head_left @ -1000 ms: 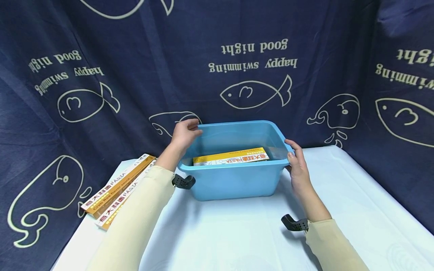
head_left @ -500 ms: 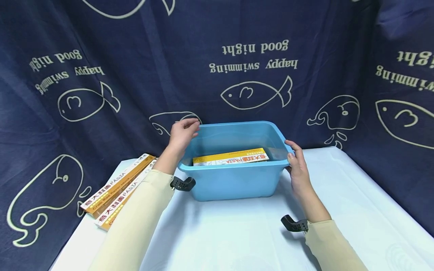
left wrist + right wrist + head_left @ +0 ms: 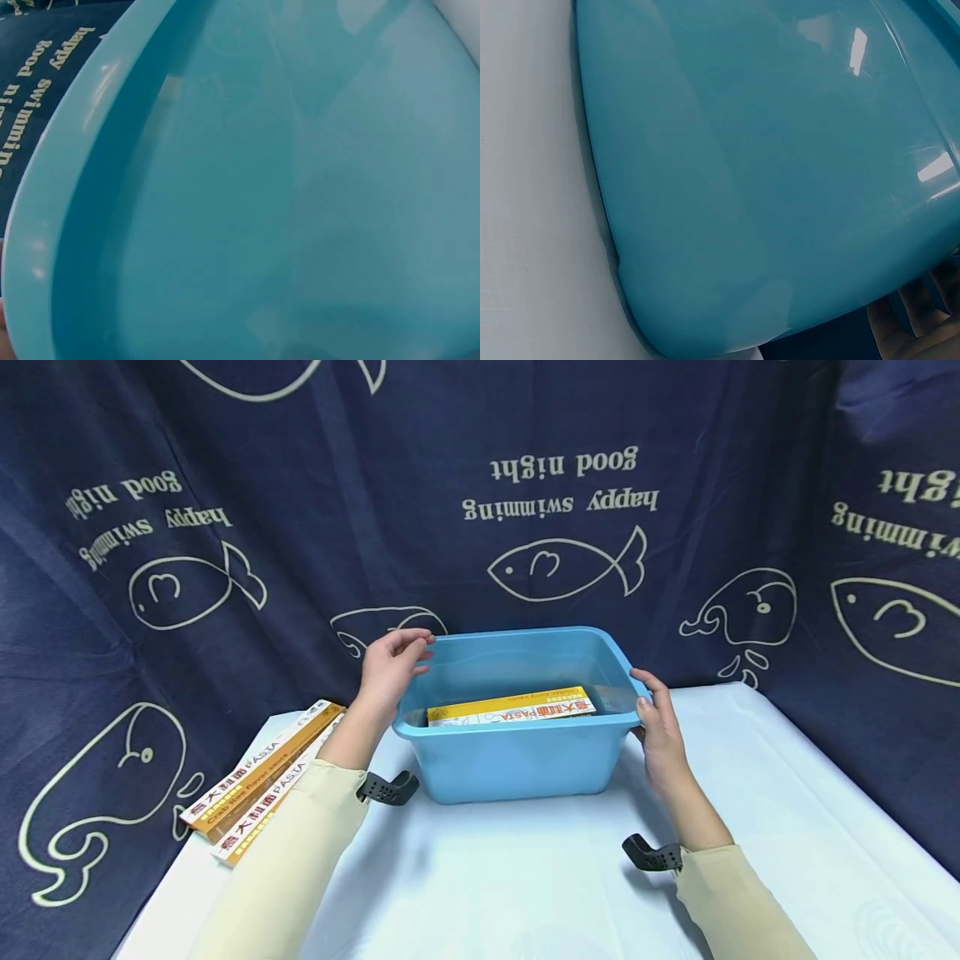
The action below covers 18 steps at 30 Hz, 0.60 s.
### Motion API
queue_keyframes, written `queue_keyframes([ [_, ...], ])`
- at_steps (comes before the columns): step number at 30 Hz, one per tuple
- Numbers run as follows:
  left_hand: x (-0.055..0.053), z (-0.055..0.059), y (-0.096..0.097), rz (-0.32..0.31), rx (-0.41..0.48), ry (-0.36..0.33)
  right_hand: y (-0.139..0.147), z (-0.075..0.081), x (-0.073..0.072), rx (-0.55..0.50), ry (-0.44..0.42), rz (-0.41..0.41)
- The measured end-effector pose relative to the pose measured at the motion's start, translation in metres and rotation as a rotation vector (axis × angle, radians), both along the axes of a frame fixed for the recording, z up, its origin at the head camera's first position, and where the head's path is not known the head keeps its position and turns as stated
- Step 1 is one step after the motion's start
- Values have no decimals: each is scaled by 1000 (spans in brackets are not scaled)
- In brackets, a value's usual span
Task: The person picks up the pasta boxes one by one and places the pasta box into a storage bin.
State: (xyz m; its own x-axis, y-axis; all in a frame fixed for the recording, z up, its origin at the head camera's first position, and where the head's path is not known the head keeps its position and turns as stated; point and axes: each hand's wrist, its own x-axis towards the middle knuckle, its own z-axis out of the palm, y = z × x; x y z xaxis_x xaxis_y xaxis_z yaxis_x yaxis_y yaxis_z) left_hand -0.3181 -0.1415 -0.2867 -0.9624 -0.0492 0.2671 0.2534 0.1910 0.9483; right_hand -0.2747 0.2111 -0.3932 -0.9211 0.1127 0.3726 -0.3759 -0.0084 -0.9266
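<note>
A light blue plastic bin (image 3: 517,764) stands on the white-covered table and holds a yellow and white pasta box (image 3: 510,707) lying across it. My right hand (image 3: 658,727) grips the bin's right rim, thumb on top and fingers outside; its fingers (image 3: 915,322) show at the lower right of the right wrist view. At the bin's back left corner is my left hand (image 3: 390,670), its fingers loosely bent close to the rim with nothing between them. The bin's wall (image 3: 247,210) fills most of the left wrist view, where only a sliver of that hand shows.
Left of the bin, two orange and white pasta boxes (image 3: 258,772) lie side by side, partly hidden by the left sleeve (image 3: 285,860). A dark blue curtain (image 3: 420,460) with fish drawings hangs right behind the bin.
My left hand has drawn back a little to the left along the bin's back left corner. The right hand, the bin and the boxes have stayed in place.
</note>
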Motion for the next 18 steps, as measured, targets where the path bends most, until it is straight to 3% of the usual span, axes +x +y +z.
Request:
queue_keyframes([
  [10,19,-9,-9,6,-3,46,-1,0,1,5,-8,-4],
  [18,30,-16,-10,57,-7,74,-2,0,2,7,-3,-12],
])
